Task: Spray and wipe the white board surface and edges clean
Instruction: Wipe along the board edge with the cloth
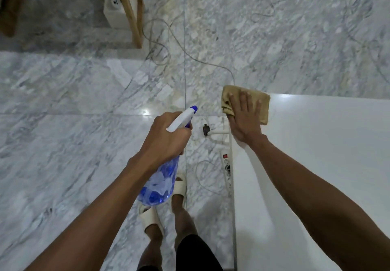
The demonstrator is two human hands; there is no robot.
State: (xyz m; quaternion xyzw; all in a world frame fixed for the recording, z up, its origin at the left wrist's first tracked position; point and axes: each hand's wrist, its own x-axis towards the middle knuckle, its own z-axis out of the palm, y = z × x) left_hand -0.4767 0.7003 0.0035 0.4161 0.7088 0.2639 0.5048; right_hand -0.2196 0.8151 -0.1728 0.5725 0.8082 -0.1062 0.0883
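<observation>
- Tan cloth lies on the far-left corner of the white board, at about 1 o'clock from frame centre; its left part hangs over the board's left edge.
- Right hand presses flat on the cloth, fingers spread, palm at the board's left edge.
- Left hand is wrapped around the neck of the blue spray bottle, held over the floor just left of the board, nozzle toward 1 o'clock.
- Below the left edge sit a power strip and a castor; cables trail toward 12 o'clock.
- Marble floor lies open from 7 to 10 o'clock; wooden legs stand at 11 o'clock.
</observation>
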